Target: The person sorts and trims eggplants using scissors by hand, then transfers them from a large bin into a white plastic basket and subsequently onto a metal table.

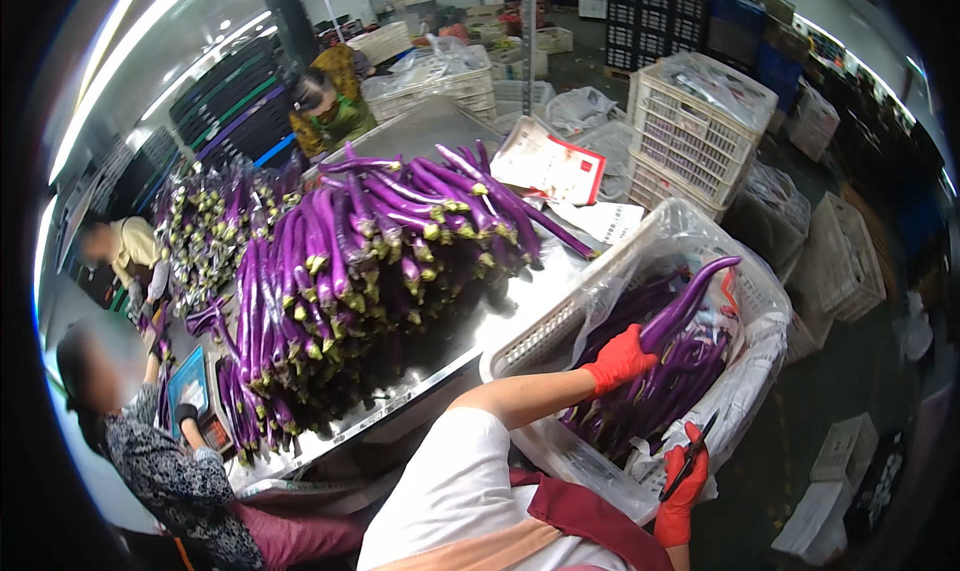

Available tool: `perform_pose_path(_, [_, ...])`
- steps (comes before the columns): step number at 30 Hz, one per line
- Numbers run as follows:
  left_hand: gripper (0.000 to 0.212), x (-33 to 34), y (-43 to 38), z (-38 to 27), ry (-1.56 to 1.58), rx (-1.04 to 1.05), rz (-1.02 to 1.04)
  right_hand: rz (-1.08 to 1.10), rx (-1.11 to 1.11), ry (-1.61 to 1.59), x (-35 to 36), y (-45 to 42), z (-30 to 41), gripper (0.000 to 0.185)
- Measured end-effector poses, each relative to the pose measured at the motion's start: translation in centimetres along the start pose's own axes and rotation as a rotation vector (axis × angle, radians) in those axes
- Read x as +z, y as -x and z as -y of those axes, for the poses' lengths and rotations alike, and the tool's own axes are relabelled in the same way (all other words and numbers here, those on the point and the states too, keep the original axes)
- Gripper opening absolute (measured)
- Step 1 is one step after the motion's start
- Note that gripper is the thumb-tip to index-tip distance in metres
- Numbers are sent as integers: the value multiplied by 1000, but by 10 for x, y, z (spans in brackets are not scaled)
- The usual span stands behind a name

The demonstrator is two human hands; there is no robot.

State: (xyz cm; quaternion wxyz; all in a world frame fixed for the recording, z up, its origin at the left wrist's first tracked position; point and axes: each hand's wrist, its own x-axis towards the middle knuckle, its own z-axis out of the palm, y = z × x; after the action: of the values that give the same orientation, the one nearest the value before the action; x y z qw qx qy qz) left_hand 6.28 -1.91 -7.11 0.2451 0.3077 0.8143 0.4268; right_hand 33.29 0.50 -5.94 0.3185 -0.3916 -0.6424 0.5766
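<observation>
My left hand, in a red glove, is closed around the lower part of a long purple eggplant above a plastic-lined white crate. Another eggplant may lie against it in the grip; I cannot tell. More long eggplants fill the crate below, among plastic film and paper. At the crate's near right side, my right hand, also red-gloved, holds a slim black tool slanting upward. Its exact kind is unclear. A large heap of eggplants covers the metal table to the left, stem ends mostly towards me.
On the left, a co-worker reaches to a weighing scale; another person and a third are farther off. Bagged eggplants lie beyond. Stacked white crates stand behind the lined crate. A printed bag lies on the table.
</observation>
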Motion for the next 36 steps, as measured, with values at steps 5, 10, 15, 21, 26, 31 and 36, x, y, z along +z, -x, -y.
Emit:
perform_pose_path(5, [64, -58, 8, -55, 465, 209, 47, 7, -11, -33, 0, -2, -5, 44])
perform_pose_path(10, [51, -120, 16, -90, 1053, 440, 230, 22, -60, -184, 0, -4, -14, 40])
perform_pose_path(15, [43, -135, 35, -88, 1608, 244, 552, 111, -151, -263, 0, -23, 3, 46])
perform_pose_path(21, [55, -119, 33, -80, 1819, 215, 718, 554, -12, -695, 36, -41, 75, 49])
perform_pose_path(26, [55, -101, 28, -85, 1994, 343, 946, 708, 37, -882, 82, -21, 88, 51])
perform_pose_path(31, [57, -80, 17, -75, 2147, 205, 1040, 636, 33, -915, 89, 7, 83, 57])
perform_pose_path(36, [54, -83, 15, -68, 1891, 265, 958, 635, -114, -779, 83, -7, 101, 65])
